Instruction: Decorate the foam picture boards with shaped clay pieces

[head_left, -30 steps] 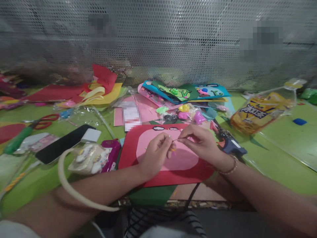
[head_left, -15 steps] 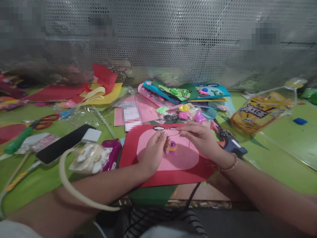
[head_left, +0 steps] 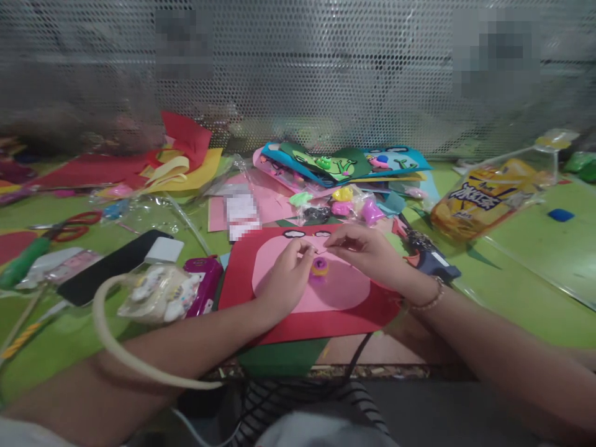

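Observation:
A red card (head_left: 302,323) with a big pink oval (head_left: 342,292) lies in front of me. My left hand (head_left: 284,279) and my right hand (head_left: 361,251) rest on it, fingertips pinched together and almost touching over the oval's upper part. A thin dark strand (head_left: 316,250) seems to run between the two pinches; it is too small to name. Just below the fingertips a small yellow and purple ring-shaped piece (head_left: 319,267) sits on the pink oval. A beaded bracelet (head_left: 431,301) is on my right wrist.
A glue gun (head_left: 431,257) lies right of the card, its black cord (head_left: 354,357) running toward me. Small foam pieces (head_left: 347,210) and craft cards (head_left: 344,164) lie behind. Left: a dark phone (head_left: 107,267), a purple box (head_left: 202,288), a toy bag (head_left: 156,295), scissors (head_left: 69,228). A yellow packet (head_left: 488,198) lies right.
Both hands moved from the oval's middle up toward its top edge, staying pinched. The yellow and purple piece, earlier hidden under the fingers, now lies uncovered on the pink oval.

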`<state>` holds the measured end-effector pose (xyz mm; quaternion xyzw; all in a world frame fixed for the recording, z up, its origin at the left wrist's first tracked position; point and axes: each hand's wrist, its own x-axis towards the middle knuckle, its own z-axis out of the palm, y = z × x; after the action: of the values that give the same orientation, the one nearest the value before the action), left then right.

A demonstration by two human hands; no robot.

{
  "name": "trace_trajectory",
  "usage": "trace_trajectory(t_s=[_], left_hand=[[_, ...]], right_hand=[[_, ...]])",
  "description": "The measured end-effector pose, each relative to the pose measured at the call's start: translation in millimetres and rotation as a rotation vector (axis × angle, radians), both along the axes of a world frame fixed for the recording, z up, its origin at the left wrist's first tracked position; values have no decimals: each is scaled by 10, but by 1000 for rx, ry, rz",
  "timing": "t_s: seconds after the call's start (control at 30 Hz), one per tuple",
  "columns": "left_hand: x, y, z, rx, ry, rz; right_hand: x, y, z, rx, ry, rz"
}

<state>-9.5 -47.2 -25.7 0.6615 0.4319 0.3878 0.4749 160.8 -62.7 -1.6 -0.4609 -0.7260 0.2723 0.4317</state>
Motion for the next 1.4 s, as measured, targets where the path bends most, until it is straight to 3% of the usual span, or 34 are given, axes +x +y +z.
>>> trace_trajectory(t_s=[0.27, 0.53, 0.73, 0.9, 1.13, 1.4], left_hand=[[-2, -46, 51, 16, -67, 1], [-5, -44, 49, 48, -130, -17], [-5, -49, 52, 102, -109, -43], [-11, -46, 57, 120, -111, -24], [-8, -51, 79, 72, -139, 34], [-9, -60, 87, 40, -139, 35]], right_hand=[[32, 65, -67, 9, 27, -2], [-66, 28, -152, -179, 176, 84], [-83, 30, -210, -49, 61, 41], [-69, 18, -152, -27, 32, 49], [30, 114, -130, -158, 347, -67], [3, 117, -138, -425, 705, 20]])
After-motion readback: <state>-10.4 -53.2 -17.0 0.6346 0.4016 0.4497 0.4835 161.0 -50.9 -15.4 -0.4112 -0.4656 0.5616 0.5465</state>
